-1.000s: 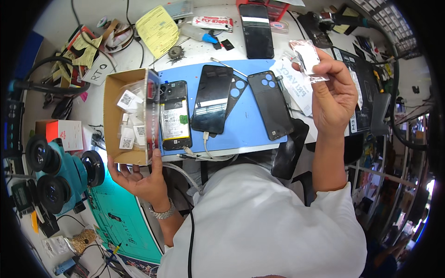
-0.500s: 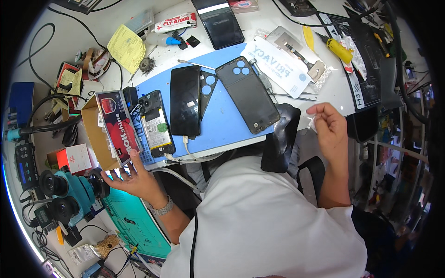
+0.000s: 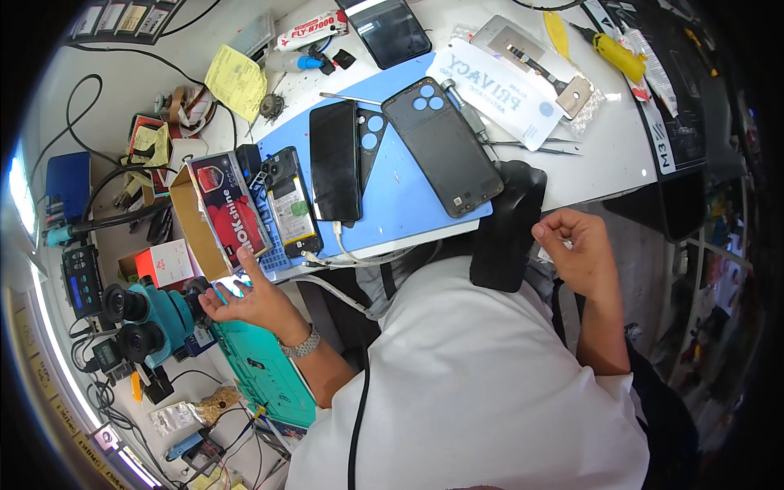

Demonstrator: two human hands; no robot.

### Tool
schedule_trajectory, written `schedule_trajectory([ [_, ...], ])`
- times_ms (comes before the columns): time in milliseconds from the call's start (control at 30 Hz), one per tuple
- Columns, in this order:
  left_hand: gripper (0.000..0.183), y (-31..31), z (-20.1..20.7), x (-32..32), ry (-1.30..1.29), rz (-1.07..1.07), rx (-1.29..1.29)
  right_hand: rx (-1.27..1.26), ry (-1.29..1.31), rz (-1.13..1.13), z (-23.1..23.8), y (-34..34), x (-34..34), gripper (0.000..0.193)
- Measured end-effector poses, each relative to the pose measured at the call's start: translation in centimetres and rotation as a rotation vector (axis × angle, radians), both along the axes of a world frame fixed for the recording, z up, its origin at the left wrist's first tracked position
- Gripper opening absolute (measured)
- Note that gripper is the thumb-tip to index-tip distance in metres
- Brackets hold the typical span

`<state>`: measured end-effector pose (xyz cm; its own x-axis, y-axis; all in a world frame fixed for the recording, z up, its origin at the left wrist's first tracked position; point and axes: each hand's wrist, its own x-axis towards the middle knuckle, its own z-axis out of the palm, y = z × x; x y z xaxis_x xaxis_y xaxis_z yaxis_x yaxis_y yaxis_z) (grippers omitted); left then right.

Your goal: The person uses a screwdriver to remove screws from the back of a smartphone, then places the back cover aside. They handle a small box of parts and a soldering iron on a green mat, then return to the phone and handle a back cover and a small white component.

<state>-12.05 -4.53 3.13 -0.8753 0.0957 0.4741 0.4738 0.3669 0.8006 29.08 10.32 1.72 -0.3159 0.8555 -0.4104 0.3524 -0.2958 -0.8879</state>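
My left hand (image 3: 260, 304) is open, palm up with its fingers spread, beside an open cardboard box (image 3: 224, 216) and the teal microscope (image 3: 167, 320). It holds nothing. My right hand (image 3: 581, 253) is closed, its fingers curled in a pinch past the desk's front edge; a small whitish scrap shows at the fingers, too small to name. Close by, a black flexible sheet (image 3: 506, 233) hangs over the edge onto my lap. On the blue mat (image 3: 400, 192) lie a black phone (image 3: 334, 163), a detached back cover (image 3: 445, 151) and an opened phone with its battery showing (image 3: 290, 204).
A white cable (image 3: 337, 237) meets the black phone's lower end. Behind the mat lie another phone (image 3: 390, 37), a glue tube (image 3: 312, 31) and a white printed packet (image 3: 498, 94). Tweezers (image 3: 539, 148) and a yellow bottle (image 3: 616, 55) are to the right; a green mat (image 3: 265, 371) is at left.
The view has shifted, so the desk things appear displaced. My right hand has come lower, nearer the black sheet. The left hand stays open beside the box.
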Motion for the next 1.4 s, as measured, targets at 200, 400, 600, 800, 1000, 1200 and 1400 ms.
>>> schedule_trajectory([
  [200, 0.097, 0.2, 0.3, 1.3, 0.172, -0.004, -0.008, -0.061, 0.135, 0.039, 2.0, 1.2, 3.0, 0.015],
  [400, 0.079, 0.8, 0.5, 3.4, 0.316, -0.157, 0.06, 0.093, 0.15, -0.066, 3.4, 3.3, 5.6, 0.017],
  [600, 0.073, 2.2, 1.6, 5.4, 0.393, -0.477, 0.189, 0.297, -0.064, -0.137, 3.0, 9.5, 5.7, 0.022],
  [800, 0.049, 3.0, 2.4, 8.1, 0.168, -0.737, 0.167, 0.345, -0.142, -0.394, 5.4, 9.7, 2.5, 0.026],
  [1000, 0.036, 4.2, 3.3, 6.8, 0.053, -0.696, -0.014, 0.317, 0.187, -0.295, 3.6, 8.2, -1.4, 0.014],
  [1200, 0.045, 8.7, 2.8, 7.2, 0.299, -0.726, -0.569, 0.53, 0.386, -0.349, -2.0, 6.9, -6.2, 0.01],
  [1400, 0.042, 9.9, 3.6, 7.4, 0.215, -0.718, -0.771, 0.77, 0.337, -0.371, -3.6, 6.0, -6.4, 0.011],
])
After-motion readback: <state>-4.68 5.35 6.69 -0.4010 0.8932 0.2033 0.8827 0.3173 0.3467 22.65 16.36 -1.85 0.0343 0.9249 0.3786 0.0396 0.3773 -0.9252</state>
